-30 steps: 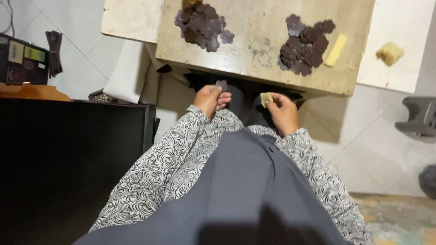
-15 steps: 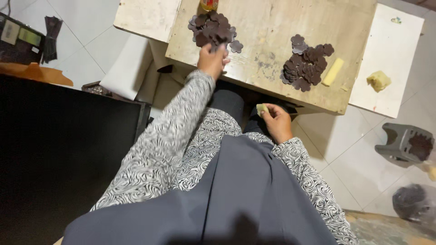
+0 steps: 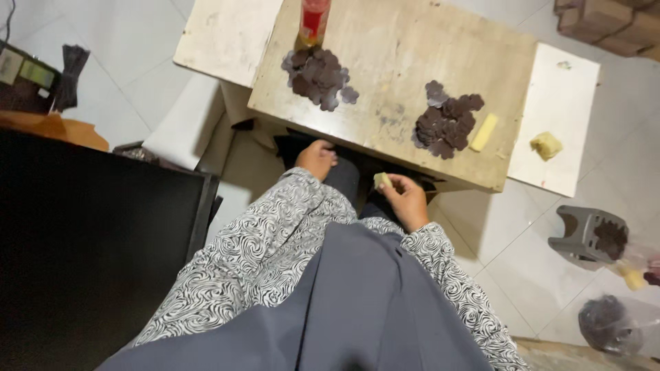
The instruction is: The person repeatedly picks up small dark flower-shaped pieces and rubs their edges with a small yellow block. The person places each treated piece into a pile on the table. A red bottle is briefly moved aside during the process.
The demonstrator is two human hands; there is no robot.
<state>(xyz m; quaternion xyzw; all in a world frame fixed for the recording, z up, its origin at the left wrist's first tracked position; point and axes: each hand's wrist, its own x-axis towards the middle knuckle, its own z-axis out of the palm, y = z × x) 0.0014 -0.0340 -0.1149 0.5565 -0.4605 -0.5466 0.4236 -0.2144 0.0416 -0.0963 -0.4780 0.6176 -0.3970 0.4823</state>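
The wooden worktop point(image 3: 392, 51) carries two heaps of dark flat pieces, the left pile point(image 3: 317, 77) near a red bottle point(image 3: 315, 19), the right pile point(image 3: 447, 122) just beside a pale yellow stick point(image 3: 483, 132); a grey stool point(image 3: 584, 237) stands well apart on the tiled floor; the left hand point(image 3: 316, 158) sits curled below the worktop edge, whether it holds anything cannot be told; the right hand point(image 3: 405, 199) pinches a small pale yellow block point(image 3: 381, 181) between fingertips, near the lap; the block looks light and probably soft or waxy, so likely best taken by its flat sides with gentle pressure.
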